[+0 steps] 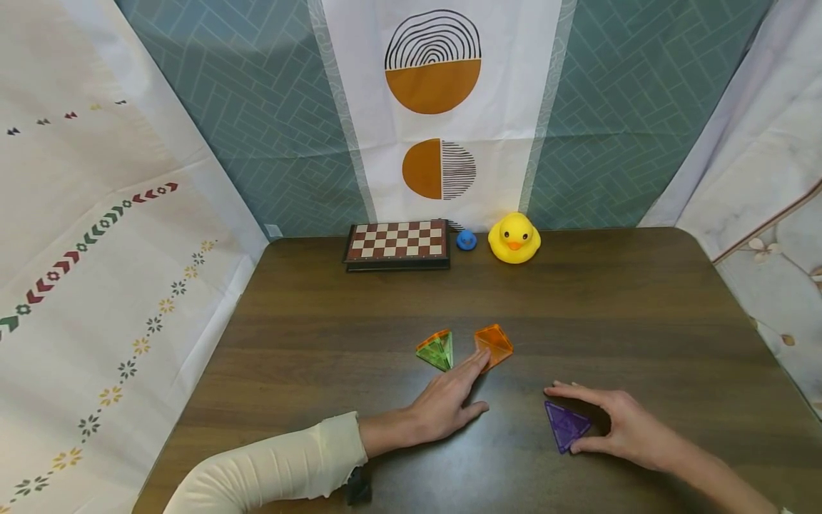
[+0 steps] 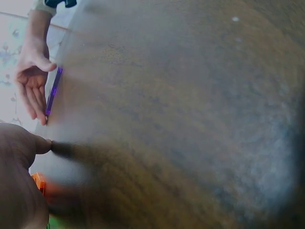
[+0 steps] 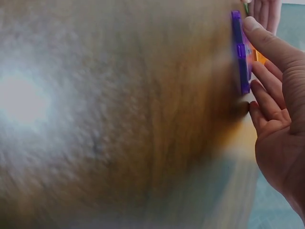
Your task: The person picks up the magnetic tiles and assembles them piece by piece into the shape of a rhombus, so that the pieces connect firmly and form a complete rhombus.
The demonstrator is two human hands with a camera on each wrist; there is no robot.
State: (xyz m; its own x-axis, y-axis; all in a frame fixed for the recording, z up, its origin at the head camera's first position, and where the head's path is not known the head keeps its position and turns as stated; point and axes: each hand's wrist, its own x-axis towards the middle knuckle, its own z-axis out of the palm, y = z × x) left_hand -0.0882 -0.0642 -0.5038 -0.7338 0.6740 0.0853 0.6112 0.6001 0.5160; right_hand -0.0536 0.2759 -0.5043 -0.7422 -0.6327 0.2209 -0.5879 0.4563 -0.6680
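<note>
In the head view, your left hand (image 1: 443, 403) lies flat with fingers straight, tips on the orange tile (image 1: 496, 340) near the green piece (image 1: 438, 353), about midway between the surface (image 1: 308, 314)'s side edges, perhaps steadying it. Your right hand (image 1: 632, 428) spreads thumb and fingers about the purple triangle (image 1: 566, 426), nearer the right edge, a span likely suited to its corners. The chessboard (image 1: 398, 241), blue duck (image 1: 467, 240) and yellow duck (image 1: 514, 241) sit by the far edge, seemingly out of your way. In the left wrist view, your right fingers extend alongside the triangle; in the right wrist view, your thumb appears to meet its rim, but you cannot tell how firmly.
</note>
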